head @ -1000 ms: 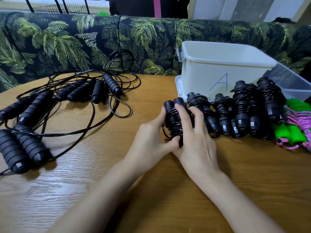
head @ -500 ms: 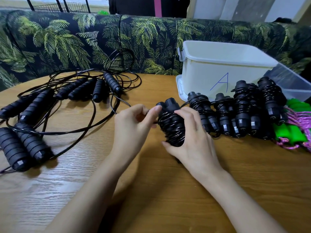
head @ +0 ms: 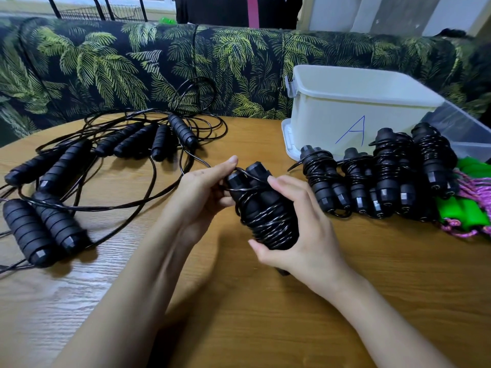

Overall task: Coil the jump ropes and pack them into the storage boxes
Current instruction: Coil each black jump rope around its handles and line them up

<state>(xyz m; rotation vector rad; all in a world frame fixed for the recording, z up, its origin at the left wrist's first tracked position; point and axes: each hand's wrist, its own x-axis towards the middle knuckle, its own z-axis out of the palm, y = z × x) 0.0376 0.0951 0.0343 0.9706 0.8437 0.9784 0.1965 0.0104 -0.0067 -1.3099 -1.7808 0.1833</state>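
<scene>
The person is finishing the wrap on one black jump rope (head: 263, 216). The right hand (head: 308, 235) is curling round the pair of handles and the turns wound on them, thumb at the lower end and fingers over the upper part. The left hand (head: 202, 197) is pinching the last loose cord (head: 240, 171) between thumb and fingers, just beside the handle tops. To do this well, I judge the left hand should be pulling that tail snug and tucking it under a neighbouring turn. Meanwhile the right hand should be squeezing firmly so the springy coils are not sliding off the handles, since slack here is likely to let the wrap spring apart. The jump rope is sitting between the two hands and touching both, over the desk (head: 239, 309); whether its lower end is touching the wood I cannot tell. Just to its right a row of wrapped ropes (head: 385, 181) is lying in front of the white box (head: 345, 107) marked A, with a clear box (head: 465, 128) beside it. To the left, well apart from the hands, uncoiled ropes (head: 66, 166) are lying in a tangle.
</scene>
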